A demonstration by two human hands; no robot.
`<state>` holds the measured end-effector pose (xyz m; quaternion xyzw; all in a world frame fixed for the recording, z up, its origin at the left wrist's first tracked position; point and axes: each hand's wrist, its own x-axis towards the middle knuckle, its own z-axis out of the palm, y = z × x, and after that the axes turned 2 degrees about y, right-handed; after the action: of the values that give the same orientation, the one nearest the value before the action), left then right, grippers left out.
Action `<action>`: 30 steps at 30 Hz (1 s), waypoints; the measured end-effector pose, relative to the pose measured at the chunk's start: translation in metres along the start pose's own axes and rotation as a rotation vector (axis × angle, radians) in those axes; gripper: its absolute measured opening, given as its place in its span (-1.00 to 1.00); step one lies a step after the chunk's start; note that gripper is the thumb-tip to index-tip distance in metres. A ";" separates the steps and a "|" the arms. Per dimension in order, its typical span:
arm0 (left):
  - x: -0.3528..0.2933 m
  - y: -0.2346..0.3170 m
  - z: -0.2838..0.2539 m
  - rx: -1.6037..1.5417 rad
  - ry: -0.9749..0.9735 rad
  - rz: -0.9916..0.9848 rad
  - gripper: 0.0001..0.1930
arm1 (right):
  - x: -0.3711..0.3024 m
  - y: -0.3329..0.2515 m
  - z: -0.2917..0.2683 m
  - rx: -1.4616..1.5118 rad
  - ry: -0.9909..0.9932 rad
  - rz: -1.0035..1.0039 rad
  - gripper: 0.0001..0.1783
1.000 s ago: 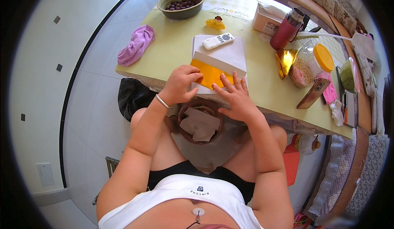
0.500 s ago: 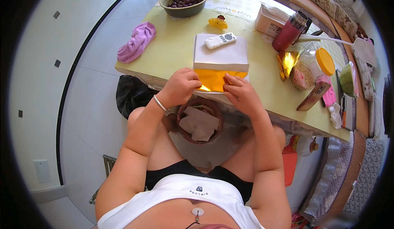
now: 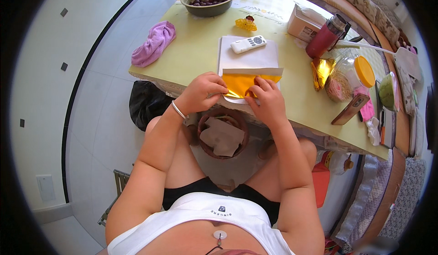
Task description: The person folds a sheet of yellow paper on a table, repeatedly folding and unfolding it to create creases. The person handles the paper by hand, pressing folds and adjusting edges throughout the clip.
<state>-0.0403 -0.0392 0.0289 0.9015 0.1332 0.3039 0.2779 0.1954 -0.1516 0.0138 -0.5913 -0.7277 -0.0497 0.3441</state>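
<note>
A shiny gold foil sheet (image 3: 241, 81) with a greyish back lies at the table's near edge, over a stack of white paper (image 3: 228, 57). My left hand (image 3: 204, 91) pinches the sheet's near left corner between thumb and fingers. At its near right side, my right hand (image 3: 266, 100) has its fingers bent onto the foil, which curls up beside the fingertips. Along the sheet's far side, a strip of the greyish back shows. A white remote control (image 3: 248, 44) rests on the paper beyond the foil.
Around the paper stand a basket of dark round fruit (image 3: 208, 0), a purple cloth (image 3: 153, 45), a yellow hair claw (image 3: 246, 23), a maroon thermos (image 3: 325, 36), folded gold foil (image 3: 322, 71), a yellow-lidded jar (image 3: 344, 77) and a phone (image 3: 350, 110). Below sits a bin (image 3: 200, 139).
My right hand has moved slightly left, its fingers more curled. The foil's far greyish strip has narrowed and tilted, and the foil's near right part is now bent up. The whole view has shifted slightly.
</note>
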 end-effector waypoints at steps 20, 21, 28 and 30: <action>0.015 0.008 0.019 0.308 0.000 0.100 -0.80 | 0.005 -0.007 0.001 0.126 0.018 0.070 -0.72; 0.015 0.008 0.020 0.323 0.011 0.103 -0.80 | 0.006 -0.009 0.003 0.138 0.023 0.077 -0.72; 0.021 0.006 0.018 0.184 0.055 0.022 -0.73 | 0.004 -0.013 0.013 0.092 0.067 0.085 -0.72; 0.019 0.000 0.018 0.209 0.045 0.034 -0.71 | 0.005 -0.015 0.008 0.098 0.015 0.114 -0.74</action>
<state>-0.0148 -0.0393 0.0262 0.9207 0.1550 0.3132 0.1739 0.1778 -0.1483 0.0154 -0.6140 -0.6916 0.0012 0.3804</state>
